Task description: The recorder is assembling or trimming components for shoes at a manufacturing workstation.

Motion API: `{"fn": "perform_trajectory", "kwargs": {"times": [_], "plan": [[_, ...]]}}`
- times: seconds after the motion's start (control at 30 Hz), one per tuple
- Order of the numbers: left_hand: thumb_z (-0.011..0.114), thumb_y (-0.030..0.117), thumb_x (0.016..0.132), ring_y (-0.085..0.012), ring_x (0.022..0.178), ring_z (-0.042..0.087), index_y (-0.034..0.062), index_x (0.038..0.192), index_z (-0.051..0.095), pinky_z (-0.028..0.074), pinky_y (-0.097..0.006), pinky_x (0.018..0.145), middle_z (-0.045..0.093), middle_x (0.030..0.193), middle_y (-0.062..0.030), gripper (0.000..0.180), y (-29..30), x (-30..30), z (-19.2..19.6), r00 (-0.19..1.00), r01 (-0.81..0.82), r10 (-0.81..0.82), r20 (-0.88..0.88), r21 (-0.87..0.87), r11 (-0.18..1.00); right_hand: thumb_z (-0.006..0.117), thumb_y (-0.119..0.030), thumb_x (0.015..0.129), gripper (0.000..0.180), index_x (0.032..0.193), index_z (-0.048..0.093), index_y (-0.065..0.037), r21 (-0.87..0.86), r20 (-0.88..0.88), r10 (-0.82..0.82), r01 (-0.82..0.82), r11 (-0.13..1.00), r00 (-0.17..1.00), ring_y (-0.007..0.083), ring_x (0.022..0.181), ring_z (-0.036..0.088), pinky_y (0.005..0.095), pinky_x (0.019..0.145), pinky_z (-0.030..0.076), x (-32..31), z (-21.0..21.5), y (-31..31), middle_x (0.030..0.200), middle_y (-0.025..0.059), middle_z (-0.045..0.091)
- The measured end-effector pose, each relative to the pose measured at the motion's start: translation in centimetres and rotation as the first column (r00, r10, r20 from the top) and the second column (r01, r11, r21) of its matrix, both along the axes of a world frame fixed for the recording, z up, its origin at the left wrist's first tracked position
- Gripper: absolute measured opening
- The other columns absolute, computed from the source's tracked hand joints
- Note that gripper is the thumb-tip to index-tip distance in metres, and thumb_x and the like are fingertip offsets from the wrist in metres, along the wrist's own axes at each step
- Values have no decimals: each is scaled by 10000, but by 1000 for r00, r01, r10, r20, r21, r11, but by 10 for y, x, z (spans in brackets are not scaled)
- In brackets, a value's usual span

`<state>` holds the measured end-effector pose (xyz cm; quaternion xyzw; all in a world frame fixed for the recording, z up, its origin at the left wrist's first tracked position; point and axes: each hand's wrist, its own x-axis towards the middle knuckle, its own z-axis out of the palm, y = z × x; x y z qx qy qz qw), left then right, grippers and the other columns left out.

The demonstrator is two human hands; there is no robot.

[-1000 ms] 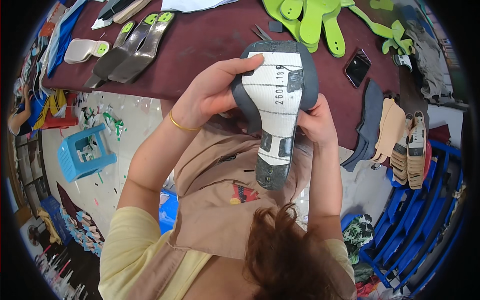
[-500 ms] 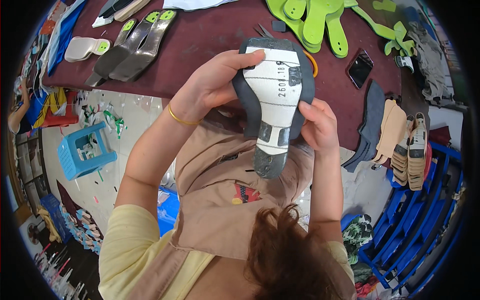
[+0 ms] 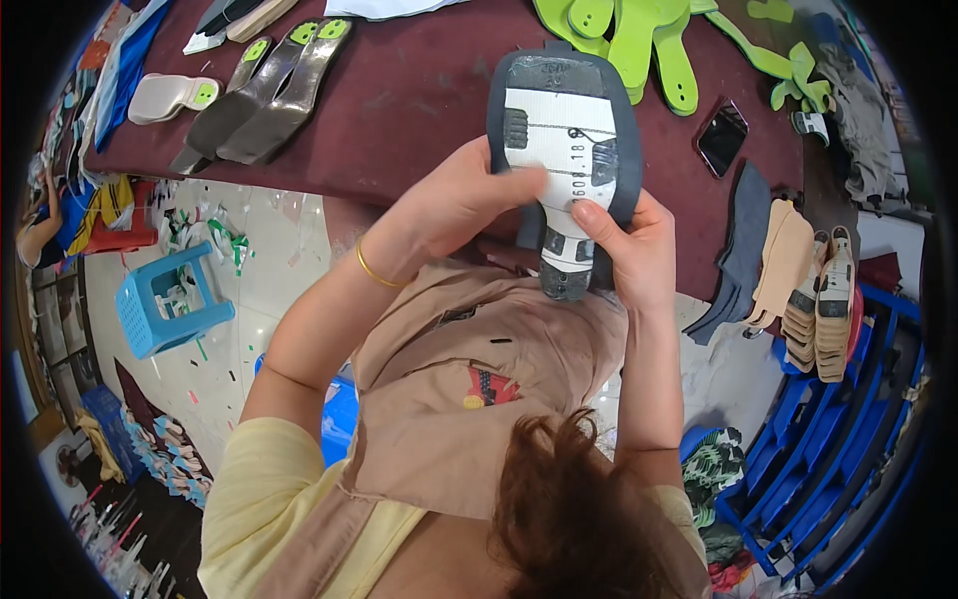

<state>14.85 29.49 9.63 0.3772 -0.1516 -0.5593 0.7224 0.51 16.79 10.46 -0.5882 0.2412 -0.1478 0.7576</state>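
Between my hands is a shoe insole (image 3: 559,130), white with black patches and printed marks, backed by a dark grey layer that sticks out around its wide end. That wide end points away from me over the table, and the narrow heel end hangs toward my lap. My left hand (image 3: 454,205) grips the left edge near the middle, its thumb lying across the white face. On the right edge my right hand (image 3: 639,240) is closed, thumb pressed on the white face and fingers behind. The fingers under the insole are hidden.
Dark shiny insoles (image 3: 284,95) and a pale pair (image 3: 175,97) lie on the maroon table (image 3: 399,110). Lime-green sole pieces (image 3: 629,55) and a phone (image 3: 720,138) are to the right. Stacked insoles (image 3: 833,299) stand near a blue rack (image 3: 798,479). A blue stool (image 3: 175,299) is at left.
The insole has moved away from me and tipped, its wide end now farther over the table. My left hand has slid down its left edge. Scissor tips and an orange ring are now hidden.
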Motion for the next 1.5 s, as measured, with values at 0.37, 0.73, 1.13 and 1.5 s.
{"fn": "perform_trajectory", "kwargs": {"times": [0.37, 0.73, 1.13, 1.5], "plan": [[714, 111, 781, -136, 996, 586, -18, 1196, 514, 474, -301, 861, 627, 1096, -90, 478, -8, -8, 11, 948, -103, 63, 310, 113, 988, 720, -57, 793, 326, 1081, 595, 32, 65, 1, 45, -45, 997, 999, 111, 878, 613, 271, 783, 493, -3, 3, -8, 999, 77, 664], [410, 263, 1004, -67, 938, 534, 33, 1195, 503, 466, -231, 790, 578, 1054, -12, 314, -3, -23, -4, 911, 120, -92, 402, -46, 992, 656, -117, 852, 442, 1239, 499, 26, 627, 292, 122, -286, 725, 949, 212, 1001, 625, 334, 850, 509, -6, -3, -12, 1137, 129, 619], [441, 176, 961, -306, 836, 576, -49, 1097, 457, 463, -364, 766, 572, 941, -191, 264, -7, -38, 11, 618, -78, 62, 784, -17, 997, 658, -167, 867, 379, 1167, 529, 26, 530, 58, -22, -12, 848, 998, 150, 910, 632, 305, 803, 512, -16, 2, -2, 1034, 91, 638], [549, 188, 934, -67, 835, 494, 24, 1147, 467, 446, -241, 755, 526, 964, -9, 281, 4, -23, -1, 885, 109, -185, 427, 195, 975, 678, -86, 842, 272, 1079, 599, 22, 302, 39, -98, 82, 950, 994, 131, 880, 616, 280, 782, 500, -14, -5, -1, 1012, 89, 655]]}}
